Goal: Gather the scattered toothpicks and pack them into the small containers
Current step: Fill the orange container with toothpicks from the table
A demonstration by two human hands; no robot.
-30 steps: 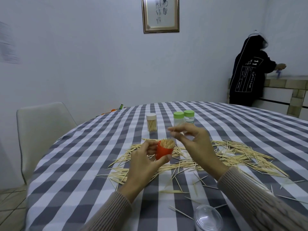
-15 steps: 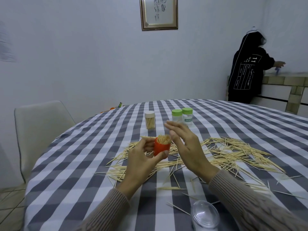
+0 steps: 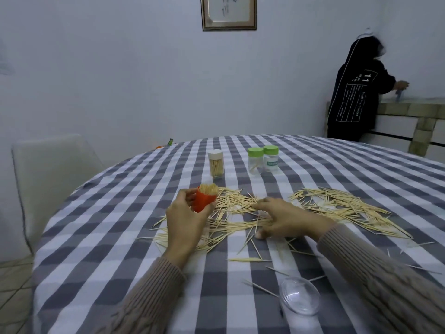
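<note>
Checked table (image 3: 337,165) | left hand (image 3: 185,215) grips orange container (image 3: 203,201) | right hand (image 3: 289,219) on toothpicks (image 3: 337,206)

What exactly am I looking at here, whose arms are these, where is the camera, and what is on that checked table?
There is no machine: these are a person's two bare hands, filmed by one wide-angle camera worn on that person's head, looking forward and down.

The left hand has its grip curled round a small orange plastic container packed with toothpicks standing on end. The right hand reaches palm down onto the scattered pale wooden toothpicks; whether it has picked any up is unclear.

On the round table with a grey and white checked cloth also stand a white-capped clear jar of toothpicks and two green-capped clear jars. A clear plastic dome lid lies near the front edge.
</note>
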